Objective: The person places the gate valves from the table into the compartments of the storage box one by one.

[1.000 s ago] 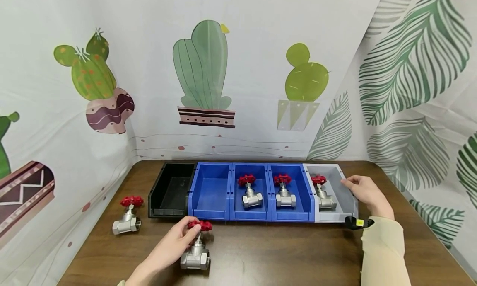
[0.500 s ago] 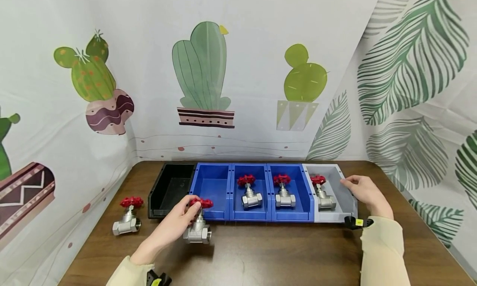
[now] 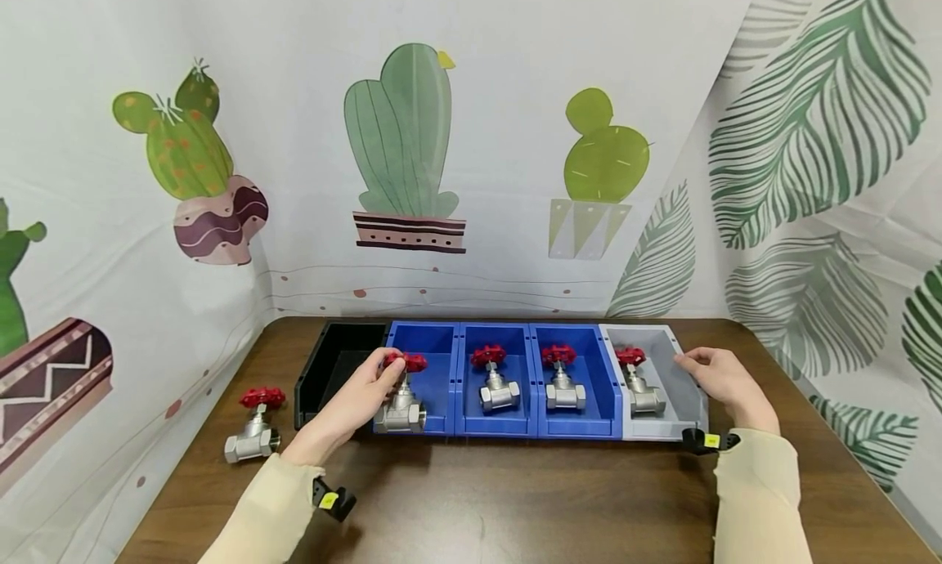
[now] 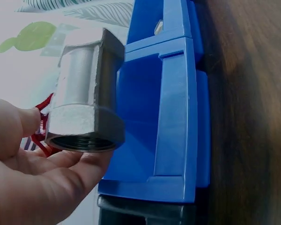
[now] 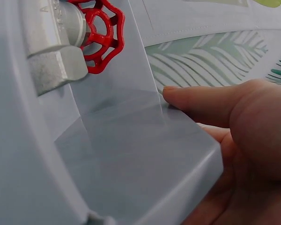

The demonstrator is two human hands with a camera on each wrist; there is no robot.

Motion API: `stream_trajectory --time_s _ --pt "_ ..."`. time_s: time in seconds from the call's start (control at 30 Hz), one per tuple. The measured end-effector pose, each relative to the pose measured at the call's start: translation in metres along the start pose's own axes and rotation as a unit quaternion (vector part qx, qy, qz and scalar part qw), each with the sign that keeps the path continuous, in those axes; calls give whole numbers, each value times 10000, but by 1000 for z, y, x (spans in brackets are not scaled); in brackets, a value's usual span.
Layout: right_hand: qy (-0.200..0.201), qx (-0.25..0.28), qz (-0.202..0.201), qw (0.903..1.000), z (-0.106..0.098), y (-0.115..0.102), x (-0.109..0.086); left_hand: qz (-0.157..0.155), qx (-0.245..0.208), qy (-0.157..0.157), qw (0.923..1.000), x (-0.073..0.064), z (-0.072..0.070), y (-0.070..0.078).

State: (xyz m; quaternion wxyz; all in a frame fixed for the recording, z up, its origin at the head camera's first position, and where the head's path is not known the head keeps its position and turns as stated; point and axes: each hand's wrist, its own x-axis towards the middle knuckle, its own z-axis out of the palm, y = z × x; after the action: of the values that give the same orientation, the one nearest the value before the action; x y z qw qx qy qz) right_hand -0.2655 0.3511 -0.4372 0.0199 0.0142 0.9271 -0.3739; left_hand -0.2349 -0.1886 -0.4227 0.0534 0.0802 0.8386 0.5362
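My left hand (image 3: 368,388) grips a silver gate valve (image 3: 401,409) by its red handwheel, thumb and fingers around the wheel. In the head view this valve overlaps the front of the left blue bin (image 3: 434,339); the left wrist view shows its threaded body (image 4: 79,89) beside that bin's front lip (image 4: 178,112). My right hand (image 3: 724,380) pinches the right side wall of the grey bin (image 3: 680,384), thumb on the inner side and fingers outside. Inside the grey bin lies another red-wheeled valve (image 3: 645,396), seen close in the right wrist view.
The middle blue bin (image 3: 496,425) and right blue bin (image 3: 579,427) each hold one valve. A black bin (image 3: 312,376) ends the row at the left. One more valve (image 3: 253,441) stands on the brown table (image 3: 471,499) left of the row. A patterned cloth hangs behind.
My left hand has lifted the valve off the table and carried it forward to the left blue bin. My right hand has stayed on the grey bin's wall.
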Motion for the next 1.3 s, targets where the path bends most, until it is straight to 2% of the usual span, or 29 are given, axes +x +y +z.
stream_trajectory --time_s 0.2,0.43,0.47,0.67,0.7,0.97,1.3 --pt "-11 42 50 10000 1 -1 1 -114 -67 99 9999 13 1 1" --pt "26 32 25 10000 1 1 1 -73 -127 127 9998 29 5 8" --pt "31 37 27 10000 1 0 1 -135 -183 139 9996 28 5 13" --pt "15 61 34 10000 2 0 1 -389 -459 263 9978 34 8 13" --pt "9 63 33 10000 2 0 2 -408 -447 290 9977 38 9 8" --pt "22 6 0 10000 0 0 2 -560 -210 309 9977 50 15 12" --pt "69 -129 -25 9999 -1 2 3 -608 255 29 9978 64 26 12"
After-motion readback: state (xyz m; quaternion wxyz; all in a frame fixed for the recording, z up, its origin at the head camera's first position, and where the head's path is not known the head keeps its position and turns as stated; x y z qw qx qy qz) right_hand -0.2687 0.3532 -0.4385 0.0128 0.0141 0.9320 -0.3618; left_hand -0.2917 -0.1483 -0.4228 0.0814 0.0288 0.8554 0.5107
